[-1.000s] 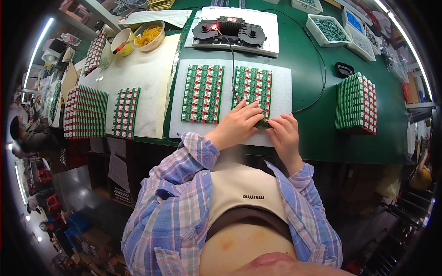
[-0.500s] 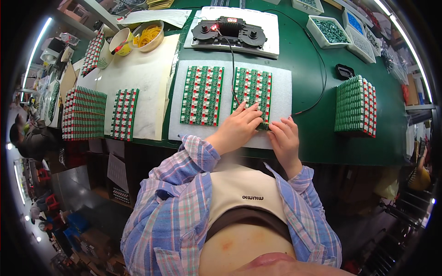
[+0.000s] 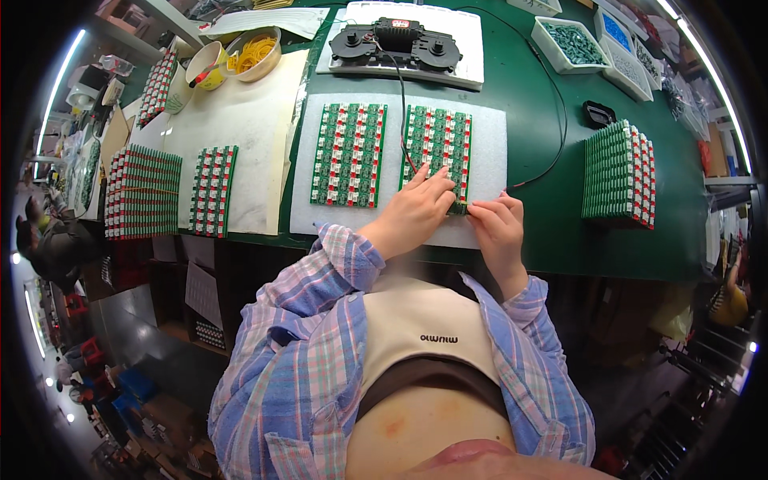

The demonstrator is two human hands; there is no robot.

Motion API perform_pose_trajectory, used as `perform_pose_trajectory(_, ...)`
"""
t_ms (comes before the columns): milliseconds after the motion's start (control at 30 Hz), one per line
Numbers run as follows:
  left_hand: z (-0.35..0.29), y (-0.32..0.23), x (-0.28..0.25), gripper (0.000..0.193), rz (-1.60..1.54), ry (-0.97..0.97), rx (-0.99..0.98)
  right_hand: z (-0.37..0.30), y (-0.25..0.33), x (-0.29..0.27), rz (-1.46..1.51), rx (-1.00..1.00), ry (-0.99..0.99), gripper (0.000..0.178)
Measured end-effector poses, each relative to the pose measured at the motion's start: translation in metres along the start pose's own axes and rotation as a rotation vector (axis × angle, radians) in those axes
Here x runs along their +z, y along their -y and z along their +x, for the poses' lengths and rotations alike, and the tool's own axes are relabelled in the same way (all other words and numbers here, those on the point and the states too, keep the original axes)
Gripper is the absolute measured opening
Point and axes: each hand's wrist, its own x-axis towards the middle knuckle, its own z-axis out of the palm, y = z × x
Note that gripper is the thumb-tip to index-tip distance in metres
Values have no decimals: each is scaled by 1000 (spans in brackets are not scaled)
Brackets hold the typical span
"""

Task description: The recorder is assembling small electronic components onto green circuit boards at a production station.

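Two green circuit board panels with rows of white and red connectors lie on a pale foam sheet [image 3: 304, 180]; the left panel [image 3: 350, 156] is untouched. My left hand [image 3: 410, 216] rests over the lower part of the right panel [image 3: 437, 132], fingers bent together around the red end of a thin black lead [image 3: 402, 88]. At that panel's lower right corner my right hand [image 3: 498, 228] is closed in a pinch, its fingertips touching the edge. A second black lead [image 3: 566, 112] with a red end runs into it. Both lead tips are hidden by the fingers.
A black device with two round ends [image 3: 398, 46] sits on a white slab behind. Stacked panels stand at left [image 3: 144, 192] and right [image 3: 618, 176], with another panel group [image 3: 213, 192] between. Bins of parts [image 3: 570, 46], a black tray [image 3: 598, 114] and a rubber-band bowl [image 3: 254, 56] are farther back.
The red light on the black device no longer shows. My right fingers have drawn closer into a pinch at the panel corner. The whole view has shifted slightly.
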Motion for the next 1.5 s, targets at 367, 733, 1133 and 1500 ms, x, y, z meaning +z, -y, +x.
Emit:
perform_pose_trajectory(367, 0, 3, -1, 11, -77, -34, 14, -1, -5, 3, 59, 2, -34, 22)
perform_pose_trajectory(733, 4, 3, -6, 12, -84, -30, 36, 3, -7, 0, 185, 141, 51, 22)
perform_pose_trajectory(1133, 5, 7, -2, 27, -69, 43, 27, 5, -16, -5, 305, 238, 174, 23)
perform_pose_trajectory(1500, -5, 18, -32, 29, -190, -79, -77, 22, 21, 0, 106, 97, 26, 20)
